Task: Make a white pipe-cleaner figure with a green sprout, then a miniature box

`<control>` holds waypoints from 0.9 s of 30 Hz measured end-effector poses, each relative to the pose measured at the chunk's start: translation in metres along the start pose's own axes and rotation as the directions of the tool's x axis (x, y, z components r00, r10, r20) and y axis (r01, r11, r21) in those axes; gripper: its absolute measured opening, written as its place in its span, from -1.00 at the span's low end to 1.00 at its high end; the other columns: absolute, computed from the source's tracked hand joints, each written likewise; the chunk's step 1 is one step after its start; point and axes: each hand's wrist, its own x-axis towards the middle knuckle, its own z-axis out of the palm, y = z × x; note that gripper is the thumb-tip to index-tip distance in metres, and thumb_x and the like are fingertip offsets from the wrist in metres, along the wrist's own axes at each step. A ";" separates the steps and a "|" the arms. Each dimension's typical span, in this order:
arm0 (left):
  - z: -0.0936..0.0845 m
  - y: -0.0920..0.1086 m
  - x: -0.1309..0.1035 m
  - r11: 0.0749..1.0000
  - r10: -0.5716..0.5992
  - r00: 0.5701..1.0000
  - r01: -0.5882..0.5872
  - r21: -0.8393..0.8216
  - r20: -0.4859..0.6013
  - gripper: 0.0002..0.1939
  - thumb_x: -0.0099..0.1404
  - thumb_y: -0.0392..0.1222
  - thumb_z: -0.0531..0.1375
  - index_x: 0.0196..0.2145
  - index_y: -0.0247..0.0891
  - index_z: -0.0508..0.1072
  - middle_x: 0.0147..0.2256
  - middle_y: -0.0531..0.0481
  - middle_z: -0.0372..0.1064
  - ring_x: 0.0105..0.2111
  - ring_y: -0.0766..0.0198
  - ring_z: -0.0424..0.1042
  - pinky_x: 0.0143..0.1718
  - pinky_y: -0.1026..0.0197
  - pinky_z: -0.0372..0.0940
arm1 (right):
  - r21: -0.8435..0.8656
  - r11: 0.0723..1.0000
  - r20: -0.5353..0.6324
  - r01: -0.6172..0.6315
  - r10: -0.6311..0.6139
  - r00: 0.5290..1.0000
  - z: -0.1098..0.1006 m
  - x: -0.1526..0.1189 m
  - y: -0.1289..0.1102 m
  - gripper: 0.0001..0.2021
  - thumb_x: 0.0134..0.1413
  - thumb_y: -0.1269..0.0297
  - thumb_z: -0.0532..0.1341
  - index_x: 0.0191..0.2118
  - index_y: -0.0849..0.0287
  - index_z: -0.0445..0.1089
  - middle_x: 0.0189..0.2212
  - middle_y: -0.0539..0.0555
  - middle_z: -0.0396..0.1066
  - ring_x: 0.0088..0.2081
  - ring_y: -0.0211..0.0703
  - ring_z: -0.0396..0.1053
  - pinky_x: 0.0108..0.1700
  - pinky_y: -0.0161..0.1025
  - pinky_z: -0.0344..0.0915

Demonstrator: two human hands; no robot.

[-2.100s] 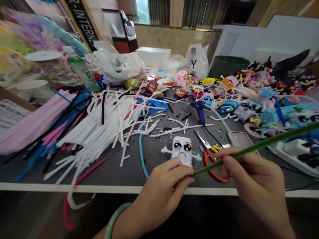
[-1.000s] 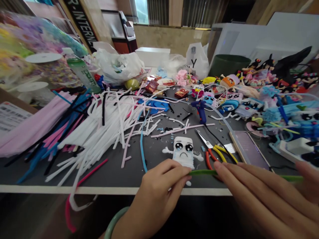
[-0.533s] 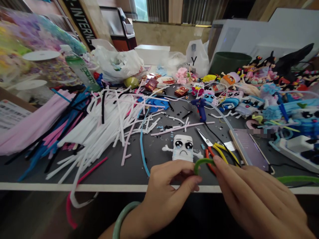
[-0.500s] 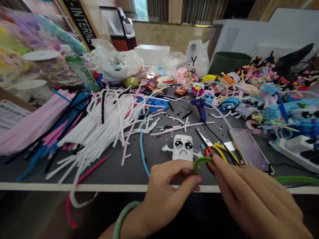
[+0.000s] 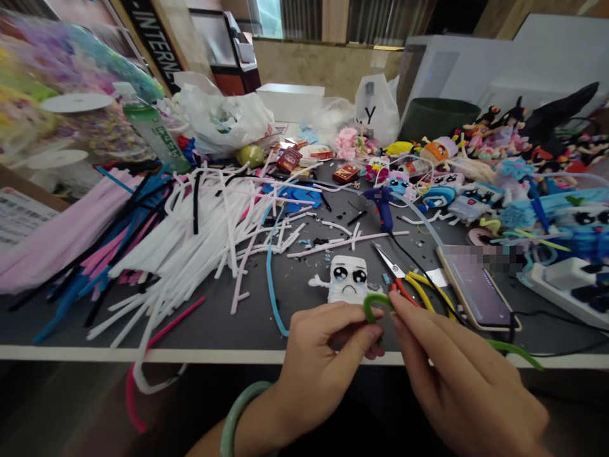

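The green fuzzy stem (image 5: 369, 307) arches into a hook between fingers (image 5: 361, 339).

**Narrow lane beside the doll (image 5: 349, 273)**

Open table (image 5: 299, 285) runs between doll and blue stem (image 5: 273, 285). White stems (image 5: 178, 244) block the left; scissors (image 5: 392, 265), cord (image 5: 413, 261) and phone (image 5: 480, 295) crowd the right; left hand (image 5: 321, 358) and right hand (image 5: 457, 365) bar the front.

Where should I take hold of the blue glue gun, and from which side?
Best by the handle of the glue gun, coming from the near side and slightly above. It seems to lie flat, handle towards the person and nozzle pointing left, so that grip should keep fingers off the tip. Mind the black cord leaving the handle's near end.
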 end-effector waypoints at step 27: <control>0.003 -0.004 0.000 0.938 0.233 0.965 -0.256 0.235 0.118 -0.86 0.28 -0.46 0.17 -0.41 -0.37 0.49 -0.49 0.02 0.46 -0.48 0.44 0.40 -0.39 0.44 0.27 | 0.127 0.986 -0.076 -0.108 0.119 0.990 0.013 -0.001 -0.010 -0.78 0.23 0.52 0.19 -0.04 0.37 0.48 -0.24 0.18 0.62 -0.27 -0.27 0.59 -0.04 -0.49 0.45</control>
